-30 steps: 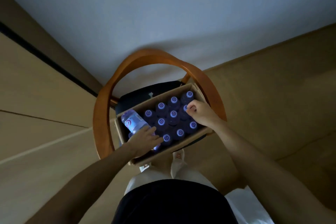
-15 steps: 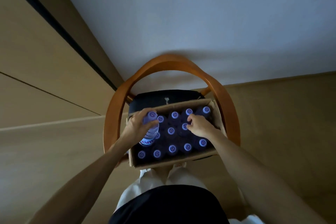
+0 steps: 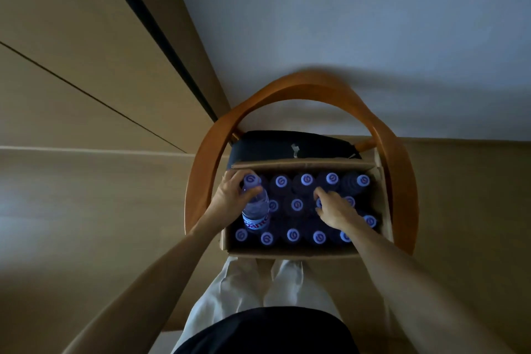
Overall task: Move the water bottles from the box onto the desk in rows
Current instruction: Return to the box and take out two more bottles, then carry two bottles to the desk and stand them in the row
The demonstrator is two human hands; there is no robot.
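An open cardboard box (image 3: 287, 252) sits on a chair seat below me, filled with several upright water bottles showing white caps (image 3: 296, 204). My left hand (image 3: 231, 195) grips the neck of one clear bottle (image 3: 255, 211), which stands raised above the others at the box's left side. My right hand (image 3: 333, 208) reaches into the middle right of the box, its fingertips curled round the cap of a standing bottle (image 3: 319, 203) that is mostly hidden beneath it.
The box rests on a dark cushion (image 3: 287, 146) of a chair with a curved orange wooden back (image 3: 301, 86). Pale wooden panels lie to the left (image 3: 71, 95). A grey wall (image 3: 344, 23) rises behind. My light trousers (image 3: 244, 290) show below.
My left hand has turned its bottle from lying tilted to upright and lifted it by the neck. My right hand stays on a bottle's cap. The view has swung, centring the box.
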